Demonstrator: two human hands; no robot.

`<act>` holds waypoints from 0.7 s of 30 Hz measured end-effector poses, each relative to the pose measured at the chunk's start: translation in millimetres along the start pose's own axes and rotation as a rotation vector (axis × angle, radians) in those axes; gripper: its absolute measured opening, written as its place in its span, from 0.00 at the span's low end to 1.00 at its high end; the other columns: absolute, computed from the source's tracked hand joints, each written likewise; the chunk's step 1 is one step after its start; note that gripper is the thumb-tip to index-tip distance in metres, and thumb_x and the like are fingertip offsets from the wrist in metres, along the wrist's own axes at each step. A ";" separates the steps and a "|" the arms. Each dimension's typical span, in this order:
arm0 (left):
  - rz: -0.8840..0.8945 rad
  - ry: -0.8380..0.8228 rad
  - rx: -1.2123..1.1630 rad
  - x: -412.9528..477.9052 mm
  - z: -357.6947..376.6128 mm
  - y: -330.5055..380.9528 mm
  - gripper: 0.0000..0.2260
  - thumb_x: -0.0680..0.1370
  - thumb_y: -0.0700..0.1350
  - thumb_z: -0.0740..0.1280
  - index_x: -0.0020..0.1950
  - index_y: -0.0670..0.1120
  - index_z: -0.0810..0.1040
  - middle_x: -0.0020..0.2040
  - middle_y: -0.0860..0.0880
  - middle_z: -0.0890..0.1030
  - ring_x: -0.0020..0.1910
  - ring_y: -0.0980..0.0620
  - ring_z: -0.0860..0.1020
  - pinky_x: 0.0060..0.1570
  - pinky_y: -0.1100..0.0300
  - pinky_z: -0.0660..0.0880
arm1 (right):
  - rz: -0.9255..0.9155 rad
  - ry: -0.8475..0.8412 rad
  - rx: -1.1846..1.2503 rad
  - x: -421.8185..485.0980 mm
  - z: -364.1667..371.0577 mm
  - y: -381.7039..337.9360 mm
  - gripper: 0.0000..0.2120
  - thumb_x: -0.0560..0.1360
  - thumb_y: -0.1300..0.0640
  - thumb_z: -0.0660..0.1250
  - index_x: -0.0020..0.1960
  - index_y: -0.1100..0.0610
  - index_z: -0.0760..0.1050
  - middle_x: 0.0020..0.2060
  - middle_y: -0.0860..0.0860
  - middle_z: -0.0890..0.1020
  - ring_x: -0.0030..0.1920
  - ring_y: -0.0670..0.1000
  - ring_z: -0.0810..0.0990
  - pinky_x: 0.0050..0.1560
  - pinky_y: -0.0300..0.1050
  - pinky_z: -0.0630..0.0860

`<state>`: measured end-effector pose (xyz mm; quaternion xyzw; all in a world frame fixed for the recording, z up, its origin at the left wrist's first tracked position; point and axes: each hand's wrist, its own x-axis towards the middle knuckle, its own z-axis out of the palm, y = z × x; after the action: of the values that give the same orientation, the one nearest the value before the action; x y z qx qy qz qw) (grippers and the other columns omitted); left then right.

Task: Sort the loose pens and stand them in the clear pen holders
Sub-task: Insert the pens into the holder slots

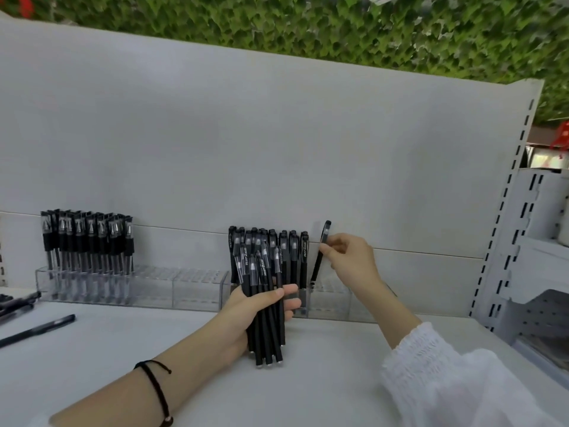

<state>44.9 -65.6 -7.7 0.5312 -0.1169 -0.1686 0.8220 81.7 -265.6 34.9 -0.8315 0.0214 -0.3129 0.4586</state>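
One view only, head-worn and wide-angle; faces forward and down onto the white shelf; close range; clear pen holders near, back panel behind them.

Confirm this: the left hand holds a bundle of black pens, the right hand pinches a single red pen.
Not red: the head view shows the single pen in the right hand is black. The left hand holds the bundle of black pens as stated.
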 end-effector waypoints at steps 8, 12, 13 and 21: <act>-0.021 0.003 -0.114 0.7 0.4 -3.3 0.08 0.76 0.32 0.67 0.55 0.37 0.77 0.49 0.38 0.85 0.45 0.43 0.85 0.38 0.56 0.82 | 0.002 -0.027 -0.202 -11.3 5.3 -0.7 0.09 0.72 0.49 0.73 0.40 0.51 0.76 0.35 0.45 0.79 0.38 0.47 0.78 0.43 0.47 0.76; -0.005 0.010 -0.110 -0.1 0.9 -3.7 0.08 0.75 0.32 0.68 0.54 0.38 0.78 0.46 0.40 0.85 0.45 0.44 0.85 0.38 0.57 0.82 | -0.078 0.016 -0.069 -19.7 -6.7 -18.7 0.11 0.76 0.49 0.67 0.39 0.53 0.78 0.35 0.48 0.82 0.31 0.42 0.74 0.36 0.40 0.69; 0.002 0.013 -0.099 -0.1 1.3 -3.8 0.09 0.75 0.32 0.68 0.54 0.38 0.78 0.46 0.40 0.85 0.45 0.44 0.85 0.38 0.57 0.82 | -0.068 -0.086 -0.002 -24.4 -9.1 -24.7 0.12 0.77 0.48 0.67 0.39 0.54 0.79 0.35 0.49 0.83 0.28 0.41 0.72 0.34 0.37 0.68; 0.000 -0.031 -0.009 -2.1 5.3 -6.1 0.09 0.76 0.33 0.67 0.56 0.37 0.78 0.49 0.38 0.84 0.46 0.44 0.85 0.38 0.56 0.82 | 0.168 -0.505 0.221 -40.0 -1.4 -29.1 0.07 0.72 0.56 0.74 0.47 0.59 0.83 0.24 0.46 0.74 0.26 0.43 0.69 0.25 0.35 0.62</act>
<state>40.1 -71.5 -11.1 0.5250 -0.1288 -0.1772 0.8224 41.5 -236.9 37.9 -0.8233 -0.0588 -0.0571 0.5617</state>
